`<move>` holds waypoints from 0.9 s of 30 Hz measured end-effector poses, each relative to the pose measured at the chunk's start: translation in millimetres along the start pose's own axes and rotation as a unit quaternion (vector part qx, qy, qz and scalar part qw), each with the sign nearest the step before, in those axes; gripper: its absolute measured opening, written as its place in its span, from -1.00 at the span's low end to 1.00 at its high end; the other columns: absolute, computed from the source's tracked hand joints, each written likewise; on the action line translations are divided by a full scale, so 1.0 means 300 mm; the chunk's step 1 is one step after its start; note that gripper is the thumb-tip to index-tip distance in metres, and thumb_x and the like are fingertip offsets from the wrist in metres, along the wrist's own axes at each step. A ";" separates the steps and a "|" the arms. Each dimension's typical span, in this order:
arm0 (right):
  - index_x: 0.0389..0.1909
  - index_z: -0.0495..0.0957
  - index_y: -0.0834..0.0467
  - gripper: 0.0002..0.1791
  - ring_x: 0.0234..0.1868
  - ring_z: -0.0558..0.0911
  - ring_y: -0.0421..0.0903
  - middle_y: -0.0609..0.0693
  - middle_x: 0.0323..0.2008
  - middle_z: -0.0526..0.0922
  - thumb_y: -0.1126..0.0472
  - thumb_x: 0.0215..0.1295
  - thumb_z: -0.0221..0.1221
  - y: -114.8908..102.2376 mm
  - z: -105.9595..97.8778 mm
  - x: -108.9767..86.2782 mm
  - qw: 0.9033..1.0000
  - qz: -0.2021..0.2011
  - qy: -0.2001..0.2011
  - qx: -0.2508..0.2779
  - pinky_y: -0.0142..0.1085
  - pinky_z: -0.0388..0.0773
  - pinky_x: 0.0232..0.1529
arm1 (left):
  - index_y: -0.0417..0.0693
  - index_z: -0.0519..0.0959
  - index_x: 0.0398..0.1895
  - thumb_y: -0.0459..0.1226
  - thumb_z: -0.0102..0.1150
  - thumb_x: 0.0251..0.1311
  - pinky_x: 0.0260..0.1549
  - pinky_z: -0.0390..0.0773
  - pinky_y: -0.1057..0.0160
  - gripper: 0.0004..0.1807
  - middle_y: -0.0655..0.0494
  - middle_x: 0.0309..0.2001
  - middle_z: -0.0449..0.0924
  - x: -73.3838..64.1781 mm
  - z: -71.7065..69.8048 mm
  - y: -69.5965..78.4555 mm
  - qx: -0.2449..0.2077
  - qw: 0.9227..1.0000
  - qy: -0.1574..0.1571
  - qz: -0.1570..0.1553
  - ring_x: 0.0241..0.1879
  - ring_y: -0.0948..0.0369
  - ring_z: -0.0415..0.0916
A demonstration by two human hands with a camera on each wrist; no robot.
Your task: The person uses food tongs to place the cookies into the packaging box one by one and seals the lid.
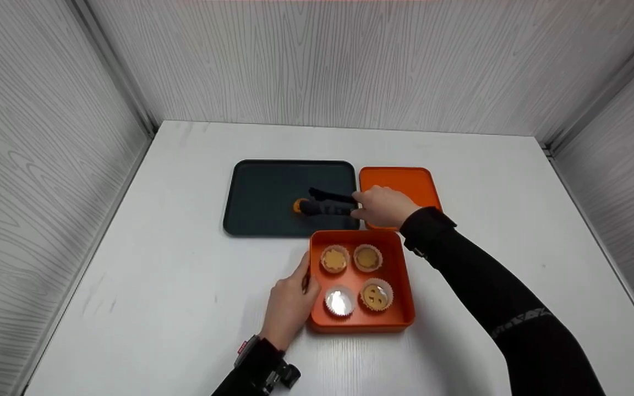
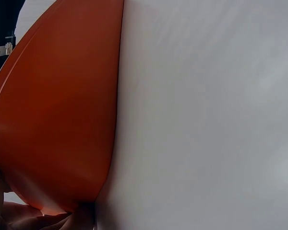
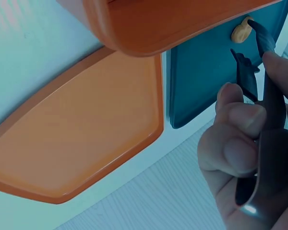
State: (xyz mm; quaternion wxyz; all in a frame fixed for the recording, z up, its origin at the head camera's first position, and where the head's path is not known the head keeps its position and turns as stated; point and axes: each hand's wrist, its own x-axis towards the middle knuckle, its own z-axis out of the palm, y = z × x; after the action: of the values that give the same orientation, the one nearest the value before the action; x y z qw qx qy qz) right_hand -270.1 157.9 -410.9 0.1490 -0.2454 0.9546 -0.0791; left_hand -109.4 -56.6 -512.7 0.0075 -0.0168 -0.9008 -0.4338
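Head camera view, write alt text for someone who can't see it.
The right hand holds black tongs at a small orange piece on a dark tray, while the left hand grips an orange box holding four paper cups, three with cookies. A shallow orange tray lies behind the box.

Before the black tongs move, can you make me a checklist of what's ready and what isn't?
1. Left hand holding the deep, square orange box: ok.
2. Right hand holding the black tongs: ok.
3. Small orange-tan cookie lying on the dark green rectangular tray: ok.
4. Tongs closed around that cookie: not ok, they're spread apart.
5. A free place in the box: ok, the near-left white fluted cup looks empty.
6. Cookie's underside unbroken: cannot tell, it's hidden.
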 end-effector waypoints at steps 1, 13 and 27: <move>0.37 0.47 0.23 -0.46 0.06 0.67 0.14 0.23 0.11 0.66 0.00 0.53 0.12 -0.006 0.001 0.001 1.000 0.005 -0.006 -0.004 0.00 0.58 0.13 | 0.01 0.33 0.54 -0.19 0.14 0.36 -0.55 0.34 0.25 -0.33 0.21 -0.67 0.39 0.000 0.001 -0.001 0.000 1.000 -0.001 0.001 -0.60 0.29 0.22; 0.49 0.34 0.21 -0.40 0.17 0.62 0.17 0.25 0.28 0.55 0.00 0.57 0.06 -0.051 0.020 0.043 1.000 0.015 -0.003 -0.020 0.01 0.53 0.20 | -0.04 0.31 0.55 -0.22 0.13 0.36 -0.54 0.37 0.25 -0.33 0.19 -0.66 0.41 -0.004 0.002 -0.005 0.000 1.000 0.003 0.016 -0.61 0.28 0.22; 0.19 0.60 0.17 -0.64 -0.17 0.68 0.08 0.15 -0.15 0.70 0.07 0.56 0.08 -0.058 0.041 0.040 0.998 -0.006 0.048 -0.048 -0.09 0.64 -0.03 | 0.02 0.31 0.55 -0.20 0.15 0.37 -0.45 0.44 0.21 -0.33 0.19 -0.65 0.43 -0.003 0.001 -0.006 0.000 1.000 0.000 0.006 -0.58 0.27 0.26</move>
State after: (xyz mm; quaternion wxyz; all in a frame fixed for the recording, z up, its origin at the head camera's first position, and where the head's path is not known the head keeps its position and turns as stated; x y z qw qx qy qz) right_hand -268.3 135.9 -421.4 0.0908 -0.2537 0.9619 -0.0462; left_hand -108.7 -57.6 -514.4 0.0102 -0.0217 -0.9009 -0.4333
